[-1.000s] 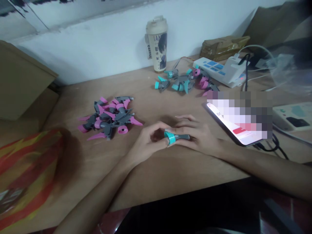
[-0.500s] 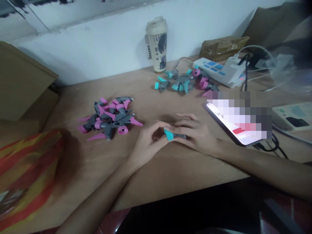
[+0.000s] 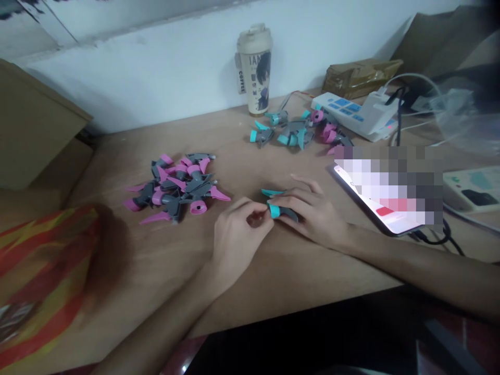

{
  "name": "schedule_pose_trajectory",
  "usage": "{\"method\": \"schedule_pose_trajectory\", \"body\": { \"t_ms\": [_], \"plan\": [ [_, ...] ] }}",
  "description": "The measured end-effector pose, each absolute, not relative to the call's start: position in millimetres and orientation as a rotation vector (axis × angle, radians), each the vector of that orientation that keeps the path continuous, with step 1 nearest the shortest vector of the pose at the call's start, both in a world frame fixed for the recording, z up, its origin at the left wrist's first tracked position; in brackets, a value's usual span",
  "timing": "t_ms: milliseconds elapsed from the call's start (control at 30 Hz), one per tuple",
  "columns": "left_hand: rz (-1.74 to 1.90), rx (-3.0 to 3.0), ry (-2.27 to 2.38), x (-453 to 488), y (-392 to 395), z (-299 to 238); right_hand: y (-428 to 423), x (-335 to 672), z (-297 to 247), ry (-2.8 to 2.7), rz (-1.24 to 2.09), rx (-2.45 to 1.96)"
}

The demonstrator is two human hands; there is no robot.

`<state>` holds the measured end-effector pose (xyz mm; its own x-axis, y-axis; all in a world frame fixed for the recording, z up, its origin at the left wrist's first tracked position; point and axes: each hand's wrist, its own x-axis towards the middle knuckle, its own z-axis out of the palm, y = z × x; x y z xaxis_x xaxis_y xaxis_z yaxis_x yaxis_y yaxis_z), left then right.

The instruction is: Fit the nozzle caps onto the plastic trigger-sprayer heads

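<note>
A teal-and-grey trigger spray head (image 3: 275, 210) is in my right hand (image 3: 318, 211), its teal collar facing left and its teal trigger pointing away toward the left. The right fingers wrap over its grey body and hide part of it. My left hand (image 3: 240, 237) is closed, thumb and forefinger pinched at the rim of the collar; whether something small sits between those fingertips is hidden. Left of the hands lies a pile of pink-and-grey spray heads (image 3: 167, 199). Farther back is a mixed group of teal and pink spray heads (image 3: 288, 139).
A tumbler (image 3: 255, 78) stands against the wall. Behind the mixed group lie a power strip (image 3: 339, 107) with plugs and a taped box (image 3: 357, 75). A lit phone (image 3: 375, 208), partly blurred, rests right of my hands. A striped bag (image 3: 50, 276) and cardboard (image 3: 37, 125) occupy the left.
The spray head has turned in my hands, so its collar and trigger now show apart. My left hand has shifted its grip to a fingertip pinch at the collar.
</note>
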<state>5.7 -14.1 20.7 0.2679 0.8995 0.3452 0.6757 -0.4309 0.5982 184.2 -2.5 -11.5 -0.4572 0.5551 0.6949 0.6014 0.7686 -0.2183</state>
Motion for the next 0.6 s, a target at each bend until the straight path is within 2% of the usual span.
{"method": "schedule_pose_trajectory", "body": {
  "t_ms": [167, 300, 467, 600],
  "plan": [
    [0.961, 2.333, 1.544, 4.7, -13.2, 20.3, -0.6, 182.0, -11.0, -2.181, -0.098, -0.851],
    [1.110, 2.161, 1.671, -8.9, 5.4, 20.1, -3.8, 183.5, -10.8, -2.074, -0.052, -0.905],
    [1.225, 1.621, 1.336, -17.0, 19.3, 22.0, -7.2, 185.5, -10.0, -1.757, 0.297, -1.098],
    [1.175, 1.540, 1.194, -8.5, 12.5, 27.0, -4.5, 184.3, -8.7, -1.614, 0.569, -1.082]
  ]
}}
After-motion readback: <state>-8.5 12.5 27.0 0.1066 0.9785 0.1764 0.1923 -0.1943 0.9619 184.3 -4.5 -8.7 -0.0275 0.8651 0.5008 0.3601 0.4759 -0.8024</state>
